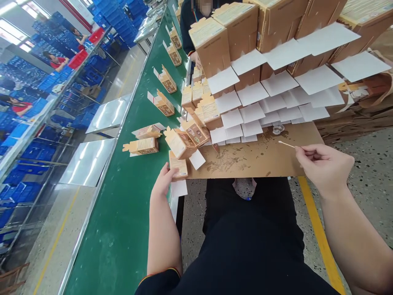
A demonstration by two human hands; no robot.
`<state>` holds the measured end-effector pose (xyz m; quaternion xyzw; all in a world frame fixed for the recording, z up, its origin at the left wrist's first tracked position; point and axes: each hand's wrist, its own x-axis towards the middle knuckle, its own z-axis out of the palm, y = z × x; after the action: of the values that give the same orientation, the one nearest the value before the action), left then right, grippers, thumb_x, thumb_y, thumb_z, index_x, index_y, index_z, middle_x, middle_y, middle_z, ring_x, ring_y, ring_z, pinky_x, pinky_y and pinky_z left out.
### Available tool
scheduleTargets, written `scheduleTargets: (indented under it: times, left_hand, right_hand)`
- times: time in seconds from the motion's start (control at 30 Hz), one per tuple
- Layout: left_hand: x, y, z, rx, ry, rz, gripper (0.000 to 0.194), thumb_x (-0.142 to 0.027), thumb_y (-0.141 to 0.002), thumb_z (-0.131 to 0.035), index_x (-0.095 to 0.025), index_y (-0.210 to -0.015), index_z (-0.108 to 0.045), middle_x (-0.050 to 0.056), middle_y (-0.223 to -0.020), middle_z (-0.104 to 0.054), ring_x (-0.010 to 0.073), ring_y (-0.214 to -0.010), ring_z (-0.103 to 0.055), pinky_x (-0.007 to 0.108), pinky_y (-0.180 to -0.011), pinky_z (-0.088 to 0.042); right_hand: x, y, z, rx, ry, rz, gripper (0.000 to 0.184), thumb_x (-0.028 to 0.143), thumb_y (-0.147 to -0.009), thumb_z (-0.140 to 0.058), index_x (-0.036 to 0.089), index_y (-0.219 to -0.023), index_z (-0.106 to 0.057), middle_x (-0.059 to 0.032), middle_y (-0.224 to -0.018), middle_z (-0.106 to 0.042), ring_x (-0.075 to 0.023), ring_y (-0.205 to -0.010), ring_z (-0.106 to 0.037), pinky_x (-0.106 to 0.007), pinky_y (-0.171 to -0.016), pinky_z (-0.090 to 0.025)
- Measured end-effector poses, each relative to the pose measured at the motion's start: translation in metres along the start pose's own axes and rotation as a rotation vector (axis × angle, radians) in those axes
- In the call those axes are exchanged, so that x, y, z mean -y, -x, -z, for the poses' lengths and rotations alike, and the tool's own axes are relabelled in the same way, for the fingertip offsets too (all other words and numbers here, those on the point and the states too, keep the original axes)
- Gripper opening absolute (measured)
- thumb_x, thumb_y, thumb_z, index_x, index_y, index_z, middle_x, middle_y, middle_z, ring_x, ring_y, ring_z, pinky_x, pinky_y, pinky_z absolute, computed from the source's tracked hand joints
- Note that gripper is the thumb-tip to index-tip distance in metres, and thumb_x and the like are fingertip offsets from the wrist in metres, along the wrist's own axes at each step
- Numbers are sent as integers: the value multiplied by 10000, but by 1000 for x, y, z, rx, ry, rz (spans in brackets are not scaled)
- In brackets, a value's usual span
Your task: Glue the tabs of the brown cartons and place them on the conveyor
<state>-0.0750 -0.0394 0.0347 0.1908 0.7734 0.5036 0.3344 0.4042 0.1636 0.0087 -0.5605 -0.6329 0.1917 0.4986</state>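
My right hand (pixel 327 166) pinches a cotton swab (pixel 287 144), its white tip pointing left above the cardboard sheet (pixel 239 164). A small clear cup (pixel 278 129) stands on that sheet beyond the swab, among wet-looking spots. At the sheet's left edge, my left hand (pixel 164 180) is closed on a small tan carton (pixel 178 167), thumb on its upper face. A white flap (pixel 179 188) hangs from the carton's near end. Touching it from behind is another open-topped carton (pixel 175 143), tilted beside a brown printed carton (pixel 196 133).
Stacked cartons with white flaps (pixel 251 88) rise at the back right. Several cartons (pixel 166 102) stand along the green belt (pixel 123 217) on the left. Across from me, a person's hand (pixel 195 59) is by the stack. Metal tables (pixel 89 159) and blue crates (pixel 113 16) lie beyond.
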Motion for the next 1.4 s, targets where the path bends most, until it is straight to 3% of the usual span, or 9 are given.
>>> scheduleTargets:
  times: [0.1, 0.17, 0.37, 0.5, 0.63, 0.73, 0.83, 1.17, 1.4]
  left_hand:
    - [5, 18, 23, -49, 124, 157, 523, -316, -678, -948, -212, -1175, -823, 133, -1264, -868, 365, -1211, -824, 464, -1070, -668]
    - [7, 25, 22, -122, 276, 113, 545, -338, -705, -925, -215, -1225, -818, 126, -1310, -865, 372, -1285, -808, 453, -1069, -673]
    - [-1, 45, -19, -179, 524, -126, 704, -409, -729, -948, -276, -1400, -783, 102, -1602, -759, 412, -1576, -655, 524, -1227, -620]
    - [-22, 70, -42, -42, 521, -361, 865, -523, -699, -1057, -381, -1494, -749, 66, -1723, -667, 432, -1705, -515, 600, -1342, -533]
    - [-20, 84, -96, 89, 487, -380, 941, -598, -670, -1119, -359, -1489, -724, 110, -1663, -695, 418, -1631, -603, 599, -1341, -534]
    - [2, 80, -149, 100, 450, -327, 1013, -615, -665, -1136, -344, -1510, -648, 135, -1612, -714, 367, -1568, -666, 543, -1311, -561]
    - [22, 70, -179, 91, 388, -306, 1040, -648, -655, -1136, -310, -1489, -615, 155, -1558, -731, 343, -1531, -695, 511, -1312, -556]
    - [29, 60, -176, 129, 292, -274, 1027, -688, -688, -1107, -272, -1498, -632, 174, -1492, -750, 369, -1506, -711, 522, -1310, -558]
    - [36, 63, -175, 124, 179, -336, 1034, -709, -662, -1109, -262, -1449, -609, 182, -1449, -746, 406, -1506, -710, 599, -1318, -555]
  right_hand:
    - [-5, 8, 4, -30, -34, 23, 235, 456, -825, -836, 224, -794, -858, -57, -664, -757, -231, -574, -733, -360, -563, -637]
    - [-7, 12, 4, -24, -59, 7, 257, 473, -843, -850, 218, -811, -864, -48, -666, -756, -224, -569, -730, -349, -537, -622]
    - [6, 27, -3, 4, -143, -55, 242, 447, -875, -887, 209, -845, -859, -52, -695, -789, -208, -564, -724, -340, -523, -603]
    - [22, 44, -1, 61, -207, -21, 262, 458, -933, -890, 208, -858, -858, -52, -692, -794, -188, -529, -712, -319, -517, -608]
    - [34, 69, -8, 155, -213, 32, 245, 411, -1001, -848, 226, -841, -839, -34, -680, -786, -166, -522, -703, -292, -537, -604]
    - [36, 86, -24, 225, -207, 109, 222, 341, -1033, -802, 246, -834, -827, -11, -684, -777, -156, -544, -696, -283, -574, -599]
    - [32, 99, -44, 327, -215, 160, 240, 314, -1064, -754, 250, -842, -821, -10, -702, -771, -153, -566, -673, -282, -600, -589]
    - [17, 117, -68, 499, -210, 279, 325, 231, -1105, -673, 245, -783, -714, 9, -661, -663, -145, -581, -595, -274, -624, -514]
    - [20, 109, -64, 330, -158, 156, 297, 305, -1114, -695, 250, -826, -745, -18, -717, -740, -167, -617, -662, -287, -661, -578]
